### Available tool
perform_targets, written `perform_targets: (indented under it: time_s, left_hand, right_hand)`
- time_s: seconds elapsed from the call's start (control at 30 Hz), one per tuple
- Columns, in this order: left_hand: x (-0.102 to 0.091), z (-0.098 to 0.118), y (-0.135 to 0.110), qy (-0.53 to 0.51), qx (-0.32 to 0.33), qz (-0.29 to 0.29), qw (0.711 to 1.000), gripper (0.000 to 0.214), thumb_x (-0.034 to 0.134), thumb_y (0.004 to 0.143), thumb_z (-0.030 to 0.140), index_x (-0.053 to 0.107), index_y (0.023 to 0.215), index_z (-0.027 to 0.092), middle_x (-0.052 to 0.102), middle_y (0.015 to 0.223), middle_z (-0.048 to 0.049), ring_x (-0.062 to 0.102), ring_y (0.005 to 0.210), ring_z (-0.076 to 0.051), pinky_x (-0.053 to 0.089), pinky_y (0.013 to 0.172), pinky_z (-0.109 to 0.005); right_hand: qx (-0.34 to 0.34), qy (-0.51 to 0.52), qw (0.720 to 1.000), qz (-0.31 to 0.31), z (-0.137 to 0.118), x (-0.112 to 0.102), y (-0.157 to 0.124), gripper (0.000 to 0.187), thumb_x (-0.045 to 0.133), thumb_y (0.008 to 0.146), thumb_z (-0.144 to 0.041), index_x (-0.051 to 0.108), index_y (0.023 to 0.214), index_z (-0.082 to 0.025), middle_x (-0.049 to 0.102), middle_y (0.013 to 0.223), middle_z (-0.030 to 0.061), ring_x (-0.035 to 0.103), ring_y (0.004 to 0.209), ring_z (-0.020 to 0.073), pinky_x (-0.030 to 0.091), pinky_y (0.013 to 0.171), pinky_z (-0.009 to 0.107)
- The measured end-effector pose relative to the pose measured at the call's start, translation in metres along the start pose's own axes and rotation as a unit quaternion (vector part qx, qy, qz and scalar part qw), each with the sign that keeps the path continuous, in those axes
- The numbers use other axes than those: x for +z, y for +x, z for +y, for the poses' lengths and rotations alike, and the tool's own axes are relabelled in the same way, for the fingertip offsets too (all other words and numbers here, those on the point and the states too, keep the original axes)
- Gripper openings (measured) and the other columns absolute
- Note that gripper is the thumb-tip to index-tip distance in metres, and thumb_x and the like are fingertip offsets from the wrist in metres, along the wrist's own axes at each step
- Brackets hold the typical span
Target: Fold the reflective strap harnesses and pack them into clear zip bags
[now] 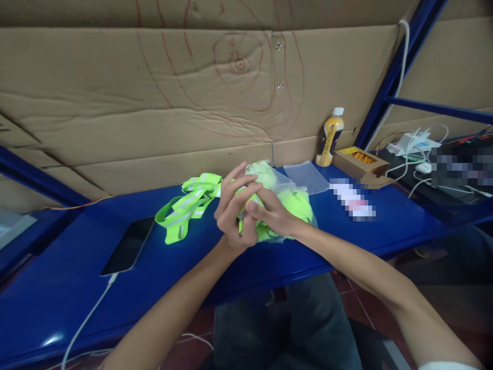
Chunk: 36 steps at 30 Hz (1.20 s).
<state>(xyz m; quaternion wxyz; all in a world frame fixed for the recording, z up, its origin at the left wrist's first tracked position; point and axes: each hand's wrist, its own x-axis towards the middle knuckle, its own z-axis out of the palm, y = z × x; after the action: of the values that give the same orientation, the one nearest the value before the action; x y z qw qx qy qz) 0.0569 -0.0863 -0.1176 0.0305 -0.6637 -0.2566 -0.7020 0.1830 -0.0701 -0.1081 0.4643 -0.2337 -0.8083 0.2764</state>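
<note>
a bright green bundle (298,205), partly covered by a clear plastic bag (283,182), lies on the blue table (50,293), just behind the person's hands. the left hand (235,210) and right hand (274,209) come together in front of it, touching. the left fingers are bent and slightly apart, pointing up; the right fingers reach across to meet them, overlapping. some green shows between the palms, but i cannot tell whether the fingers pinch it or it lies behind.

just left of the hands, a green strap (187,203) with silvery stripes lies in loose loops. near it, a dark-screened phone (129,246) rests with a white cable (90,308) plugged in. to the right of the bundle, a flat clear sleeve (307,177) lies on the table, near an upright bottle (331,140) with a white cap. beside the bottle sits an open cardboard box (362,163) with something orange inside. behind everything stands a cardboard wall (96,103) with red curved lines.
</note>
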Motion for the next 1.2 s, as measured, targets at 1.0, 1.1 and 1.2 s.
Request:
perform_targets:
  time_s: [1.0, 1.1, 1.2]
  left_hand:
    - [-0.002, -0.016, 0.01, 0.044, 0.127, -0.022, 0.991, 0.044, 0.036, 0.114, 0.055, 0.068, 0.123, 0.026, 0.069, 0.117, -0.0095, 0.064, 0.139, -0.036, 0.046, 0.124, -0.066]
    - [-0.004, -0.017, 0.015, 0.015, 0.136, -0.066, 0.988, 0.04, 0.037, 0.114, 0.051, 0.064, 0.13, 0.026, 0.07, 0.118, -0.0104, 0.067, 0.136, -0.034, 0.048, 0.124, -0.065]
    - [-0.007, -0.019, 0.018, -0.022, 0.124, -0.133, 0.983, 0.042, 0.036, 0.115, 0.051, 0.054, 0.144, 0.027, 0.069, 0.14, -0.0134, 0.064, 0.144, -0.032, 0.045, 0.128, -0.063]
  right_hand:
    - [0.145, 0.329, 0.933, 0.0, -0.017, -0.011, 0.009, 0.052, 0.065, 0.094, -0.073, 0.075, 0.108, -0.024, 0.075, 0.112, 0.0093, 0.067, 0.123, 0.031, 0.056, 0.112, 0.042]
    - [0.231, 0.398, 0.886, -0.052, -0.007, -0.011, 0.007, 0.055, 0.073, 0.088, -0.077, 0.07, 0.1, -0.023, 0.068, 0.083, 0.0049, 0.067, 0.077, 0.0234, 0.059, 0.063, 0.034]
    - [0.286, 0.445, 0.842, -0.109, 0.005, -0.014, 0.005, 0.065, 0.081, 0.079, -0.082, 0.067, 0.095, -0.02, 0.062, 0.074, 0.0009, 0.057, 0.059, 0.0157, 0.046, 0.044, 0.027]
